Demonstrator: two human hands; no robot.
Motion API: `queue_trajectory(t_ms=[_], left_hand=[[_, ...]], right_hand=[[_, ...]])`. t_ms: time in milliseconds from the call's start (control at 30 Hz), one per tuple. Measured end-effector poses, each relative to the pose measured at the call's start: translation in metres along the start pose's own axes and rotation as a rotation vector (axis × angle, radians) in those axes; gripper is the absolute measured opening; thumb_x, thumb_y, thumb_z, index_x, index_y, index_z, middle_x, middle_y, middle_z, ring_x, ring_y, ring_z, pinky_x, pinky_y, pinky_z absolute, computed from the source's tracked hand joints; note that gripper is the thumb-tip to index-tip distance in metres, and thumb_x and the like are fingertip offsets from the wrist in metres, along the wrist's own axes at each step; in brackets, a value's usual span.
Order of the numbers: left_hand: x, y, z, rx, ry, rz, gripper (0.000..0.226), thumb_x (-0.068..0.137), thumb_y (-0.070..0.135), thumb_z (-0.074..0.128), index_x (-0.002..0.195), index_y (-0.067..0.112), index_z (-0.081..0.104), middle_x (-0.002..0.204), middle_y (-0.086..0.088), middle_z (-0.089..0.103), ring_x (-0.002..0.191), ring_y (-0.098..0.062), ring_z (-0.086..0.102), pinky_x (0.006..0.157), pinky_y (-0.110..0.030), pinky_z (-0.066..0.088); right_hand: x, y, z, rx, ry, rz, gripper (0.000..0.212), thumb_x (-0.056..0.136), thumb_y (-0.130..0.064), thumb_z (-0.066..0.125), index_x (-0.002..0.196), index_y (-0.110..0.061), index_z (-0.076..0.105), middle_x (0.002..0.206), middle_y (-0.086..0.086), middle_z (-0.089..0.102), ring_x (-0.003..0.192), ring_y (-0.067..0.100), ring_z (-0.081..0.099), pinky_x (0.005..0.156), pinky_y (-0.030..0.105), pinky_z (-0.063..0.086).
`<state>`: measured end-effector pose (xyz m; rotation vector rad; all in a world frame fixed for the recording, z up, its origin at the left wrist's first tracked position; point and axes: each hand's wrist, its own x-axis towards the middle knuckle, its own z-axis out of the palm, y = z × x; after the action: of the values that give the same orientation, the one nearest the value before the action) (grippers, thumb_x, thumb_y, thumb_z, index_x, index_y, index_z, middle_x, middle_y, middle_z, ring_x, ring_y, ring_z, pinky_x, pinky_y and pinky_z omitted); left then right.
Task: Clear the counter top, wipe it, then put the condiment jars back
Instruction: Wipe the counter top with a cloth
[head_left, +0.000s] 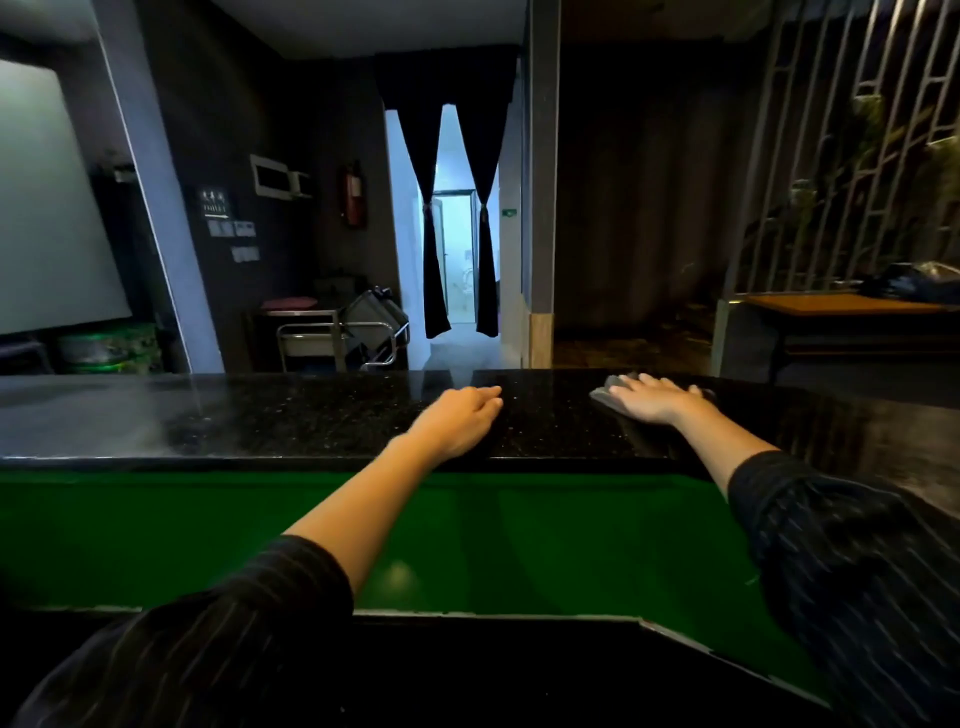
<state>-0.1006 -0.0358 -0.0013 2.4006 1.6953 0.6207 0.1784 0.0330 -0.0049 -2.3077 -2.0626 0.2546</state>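
Dim room, polished black speckled stone counter (311, 415). Right grip (654, 397) flat, fingers straight, pressing a grey cloth (605, 395) onto the counter near its far edge. Left grip (460, 415) relaxed, holding nothing, resting on the counter left of the cloth. Beyond, black tied curtains (431, 234) at a lit doorway.

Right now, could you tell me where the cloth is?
In the head view, the cloth lies right of centre on the black counter, near its far edge, under the right hand.
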Motion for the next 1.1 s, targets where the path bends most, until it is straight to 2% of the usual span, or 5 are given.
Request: queue_trajectory(t_ms=[367,567,800,967,1100], left_hand=[[-0.042,-0.167,-0.082,0.166,-0.031,-0.213,0.043,0.102,0.033,0.034,0.141,0.018,0.045,0.147,-0.006,0.043,0.136,-0.029,0.040,0.113,-0.036,0.031],[-0.067,-0.228,-0.103,0.239,-0.130,-0.210,0.045,0.102,0.039,0.028,0.146,0.030,0.036,0.151,-0.007,0.037,0.137,-0.030,0.037,0.114,-0.040,0.028],[-0.076,-0.255,-0.099,0.237,-0.159,-0.068,0.047,0.103,0.036,0.017,0.149,0.037,0.022,0.159,0.005,0.019,0.146,-0.023,0.020,0.117,-0.048,0.019],[-0.081,-0.258,-0.102,0.187,-0.166,-0.057,0.048,0.103,0.038,0.015,0.150,0.037,0.021,0.159,0.006,0.018,0.147,-0.022,0.016,0.116,-0.050,0.014],[-0.081,-0.259,-0.102,0.150,-0.169,-0.066,0.048,0.103,0.039,0.013,0.150,0.038,0.019,0.159,0.005,0.016,0.148,-0.022,0.012,0.116,-0.052,0.010]], right_hand=[[-0.065,-0.089,0.016,-0.003,0.060,0.153,0.073,0.095,-0.064,0.010,0.155,-0.022,0.012,0.162,0.004,0.006,0.148,0.033,0.006,0.116,0.057,0.003],[-0.098,-0.234,0.043,-0.023,0.132,0.083,0.078,0.092,-0.067,0.014,0.153,-0.020,0.020,0.160,0.009,0.016,0.145,0.036,0.015,0.114,0.061,0.007],[-0.114,-0.405,0.070,0.027,0.131,-0.060,0.072,0.096,-0.061,0.014,0.154,-0.018,0.014,0.162,0.011,0.008,0.147,0.038,0.008,0.114,0.062,0.000],[-0.124,-0.383,0.065,0.034,0.112,-0.105,0.066,0.095,-0.062,0.013,0.153,-0.031,0.020,0.161,0.001,0.014,0.146,0.032,0.014,0.114,0.061,0.007],[-0.119,-0.275,0.049,0.005,0.128,0.115,0.068,0.092,-0.068,0.014,0.151,-0.036,0.021,0.161,-0.003,0.014,0.146,0.030,0.016,0.114,0.059,0.009]])
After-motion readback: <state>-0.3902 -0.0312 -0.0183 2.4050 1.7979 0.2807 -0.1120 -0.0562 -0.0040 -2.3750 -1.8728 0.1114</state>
